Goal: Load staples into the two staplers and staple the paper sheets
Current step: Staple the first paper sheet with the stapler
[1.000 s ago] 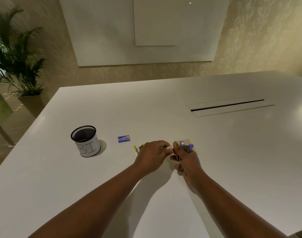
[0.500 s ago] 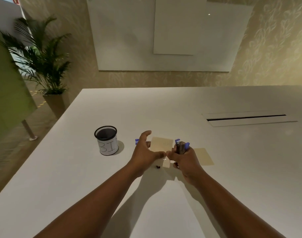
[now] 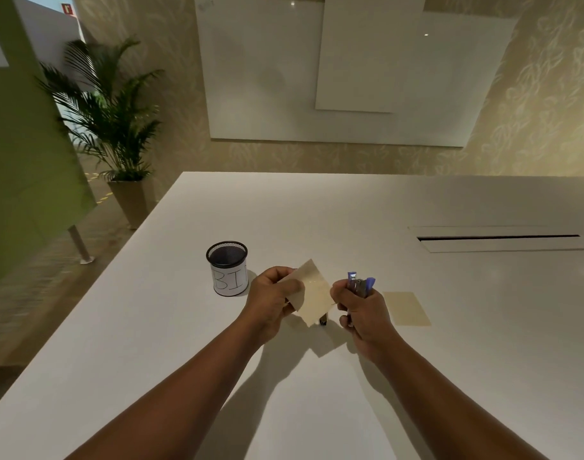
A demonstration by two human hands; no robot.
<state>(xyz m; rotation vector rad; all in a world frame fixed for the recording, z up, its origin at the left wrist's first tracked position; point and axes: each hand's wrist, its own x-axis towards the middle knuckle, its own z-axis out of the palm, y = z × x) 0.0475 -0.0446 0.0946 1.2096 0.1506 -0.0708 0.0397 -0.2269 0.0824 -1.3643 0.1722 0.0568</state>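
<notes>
Left hand (image 3: 273, 298) lifts paper sheet (image 3: 312, 292); right hand (image 3: 363, 310) grips stapler (image 3: 360, 284)

A tan paper sheet (image 3: 312, 291) tilts midair beside an upright blue stapler (image 3: 360, 286); another sheet (image 3: 406, 308) lies flat.

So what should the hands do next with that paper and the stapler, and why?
Probably slide a corner of the lifted paper sheet into the mouth of the blue stapler and squeeze. The left hand pinches the sheet up off the table, and the right hand grips the stapler right beside it. Another sheet lies waiting on the table.
</notes>
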